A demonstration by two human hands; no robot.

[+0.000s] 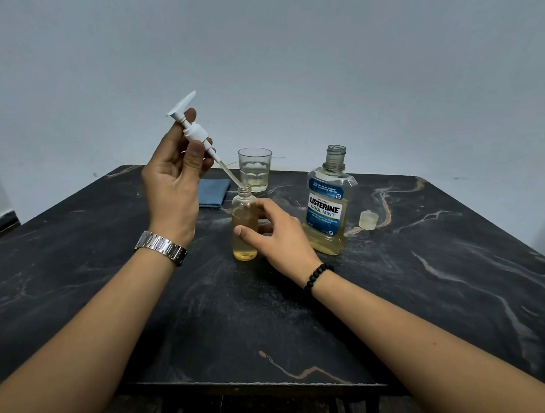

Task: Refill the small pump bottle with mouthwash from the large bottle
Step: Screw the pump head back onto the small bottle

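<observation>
The small clear bottle (244, 227) stands upright in the middle of the black marbled table (421, 283), holding yellowish liquid to well past half. My right hand (275, 236) wraps around its side. My left hand (175, 179) holds the white pump head (195, 131) tilted above and to the left, with the tip of its dip tube at the bottle's open neck. The large Listerine bottle (328, 204) stands uncapped to the right, with yellowish mouthwash low in it. Its cap (368, 220) lies on the table just right of it.
A clear drinking glass (254, 169) stands behind the small bottle. A folded blue cloth (213, 192) lies to the left, partly hidden by my left hand. A pale wall rises behind the table's far edge.
</observation>
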